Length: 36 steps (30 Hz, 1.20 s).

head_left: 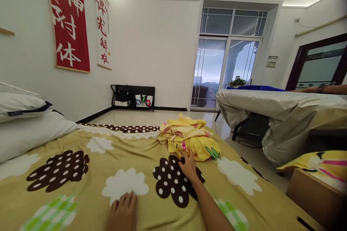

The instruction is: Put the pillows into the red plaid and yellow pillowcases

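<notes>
My left hand [123, 211] lies flat, fingers together, on the olive bedcover [81, 191] printed with white and brown flowers, near the bottom edge of the view. My right hand [188, 168] reaches forward with fingers stretched out, its fingertips touching the near edge of a crumpled yellow cloth [189, 139] that sits in a heap on the bed. Neither hand grips anything.
White pillows [24, 119] lie at the left. A second bed with a silvery cover [276, 110] stands to the right across a strip of floor, and another person's arm [320, 89] rests on it. A wooden box [314, 195] with yellow cloth stands at the right. Glass doors are at the back.
</notes>
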### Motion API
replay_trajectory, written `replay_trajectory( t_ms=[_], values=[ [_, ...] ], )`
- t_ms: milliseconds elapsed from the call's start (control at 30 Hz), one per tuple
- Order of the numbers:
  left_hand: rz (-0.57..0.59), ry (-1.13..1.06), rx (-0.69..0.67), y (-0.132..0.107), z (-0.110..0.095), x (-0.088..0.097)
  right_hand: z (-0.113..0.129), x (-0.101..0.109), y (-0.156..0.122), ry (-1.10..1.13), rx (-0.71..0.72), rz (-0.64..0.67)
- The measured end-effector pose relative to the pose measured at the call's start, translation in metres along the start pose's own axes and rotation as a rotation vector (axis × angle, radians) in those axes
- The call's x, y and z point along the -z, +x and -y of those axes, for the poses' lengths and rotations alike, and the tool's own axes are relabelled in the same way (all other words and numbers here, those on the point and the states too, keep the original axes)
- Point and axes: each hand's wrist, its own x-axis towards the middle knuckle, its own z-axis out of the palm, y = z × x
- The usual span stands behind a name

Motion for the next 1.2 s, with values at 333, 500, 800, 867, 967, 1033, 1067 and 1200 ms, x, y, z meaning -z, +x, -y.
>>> replay_trajectory(
  t_ms=[333,500,800,867,967,1033,1067,1200],
  values=[
    [0.042,-0.084,-0.078,0.002,0.010,-0.008,-0.008,0.013,0.010,0.651,-0.101,-0.048],
    [0.100,-0.092,-0.065,0.001,0.005,0.007,0.010,0.046,0.010,0.970,-0.061,-0.095],
    [0.115,-0.110,-0.057,0.001,0.000,0.019,0.057,0.109,-0.002,1.095,0.155,-0.070],
    [0.119,-0.111,-0.049,0.001,0.000,0.020,0.066,0.110,-0.006,1.023,0.205,-0.043],
    [0.123,-0.121,-0.039,0.000,0.001,0.019,0.077,0.098,-0.016,0.847,0.275,0.024],
    [0.119,-0.130,-0.046,0.000,0.002,0.017,0.078,0.080,-0.026,0.694,0.306,0.109],
    [0.118,-0.133,-0.051,0.000,0.003,0.015,0.076,0.070,-0.031,0.610,0.317,0.160],
    [0.100,-0.134,-0.060,0.000,0.005,0.008,0.047,0.040,-0.036,0.323,0.286,0.254]
  ],
)
